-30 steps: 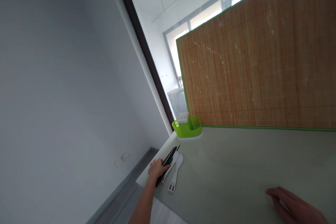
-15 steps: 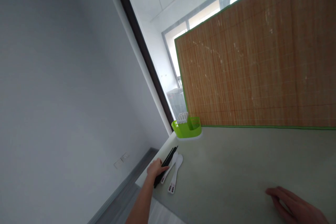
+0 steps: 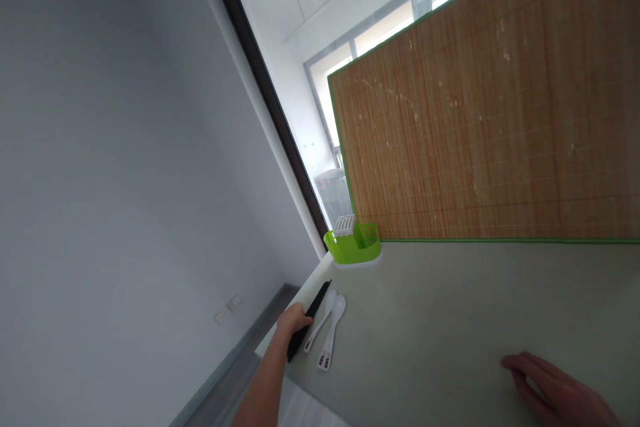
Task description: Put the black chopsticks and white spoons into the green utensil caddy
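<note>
Indoor room (home or office, unclear) | plain grey wall point(image 3: 125, 180), 2 wall plates point(image 3: 223, 315) | bright windows point(image 3: 385, 28) | pale table point(image 3: 425, 307)

From the head, one camera looks forward and down across the table point(image 3: 430, 320).

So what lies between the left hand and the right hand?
In the head view, two white spoons near the left hand, then tabletop to the right hand.

On the table point(image 3: 440, 313), two spoons point(image 3: 336, 317) lie just right of the chopsticks point(image 3: 317, 302), with a holder point(image 3: 353, 253) behind them, by the mat's point(image 3: 470, 127) left end.
</note>
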Motion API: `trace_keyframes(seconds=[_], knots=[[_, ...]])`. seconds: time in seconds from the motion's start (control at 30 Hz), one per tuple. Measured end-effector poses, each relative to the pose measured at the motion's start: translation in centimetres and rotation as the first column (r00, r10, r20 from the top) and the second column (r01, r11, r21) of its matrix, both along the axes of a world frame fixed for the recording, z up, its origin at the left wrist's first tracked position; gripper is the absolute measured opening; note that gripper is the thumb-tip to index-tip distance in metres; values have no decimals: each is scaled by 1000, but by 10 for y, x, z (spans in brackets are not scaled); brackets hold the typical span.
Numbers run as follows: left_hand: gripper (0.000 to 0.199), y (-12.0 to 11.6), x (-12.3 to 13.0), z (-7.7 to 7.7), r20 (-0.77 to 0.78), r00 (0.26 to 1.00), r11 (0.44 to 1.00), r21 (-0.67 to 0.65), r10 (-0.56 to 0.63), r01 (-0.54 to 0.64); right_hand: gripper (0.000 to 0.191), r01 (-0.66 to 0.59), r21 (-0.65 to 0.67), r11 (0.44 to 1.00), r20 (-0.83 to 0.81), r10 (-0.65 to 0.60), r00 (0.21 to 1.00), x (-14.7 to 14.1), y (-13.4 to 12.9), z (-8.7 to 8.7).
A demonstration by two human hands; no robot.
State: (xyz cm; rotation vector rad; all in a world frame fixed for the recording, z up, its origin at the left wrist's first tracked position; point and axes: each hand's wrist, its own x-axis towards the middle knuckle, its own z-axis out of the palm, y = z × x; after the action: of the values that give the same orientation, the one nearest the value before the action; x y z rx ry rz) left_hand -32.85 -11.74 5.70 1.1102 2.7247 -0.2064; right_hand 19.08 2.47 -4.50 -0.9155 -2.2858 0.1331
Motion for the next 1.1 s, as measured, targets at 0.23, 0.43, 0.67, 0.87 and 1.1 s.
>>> trace_keyframes(seconds=[0.23,0.43,0.67,0.87,1.1], knots=[[32,13,2,-6,-36,998,996,-79,-44,41,26,3,7,1000,33,-3,999,0,-1,1],[45,15,3,-13,-75,996,996,-86,-42,36,26,-1,24,1000,27,1,1000,0,-3,11],[45,9,0,-22,-113,993,998,-52,-31,25,25,-6,8,1000,8,6,1000,-2,-8,21],[42,5,2,-25,-130,991,999,-31,-28,24,25,-5,-44,999,-3,5,1000,-2,-9,21],[43,10,1,-24,-131,991,999,-42,-4,-1,25,-9,-37,999,-14,8,1000,-2,-9,20]])
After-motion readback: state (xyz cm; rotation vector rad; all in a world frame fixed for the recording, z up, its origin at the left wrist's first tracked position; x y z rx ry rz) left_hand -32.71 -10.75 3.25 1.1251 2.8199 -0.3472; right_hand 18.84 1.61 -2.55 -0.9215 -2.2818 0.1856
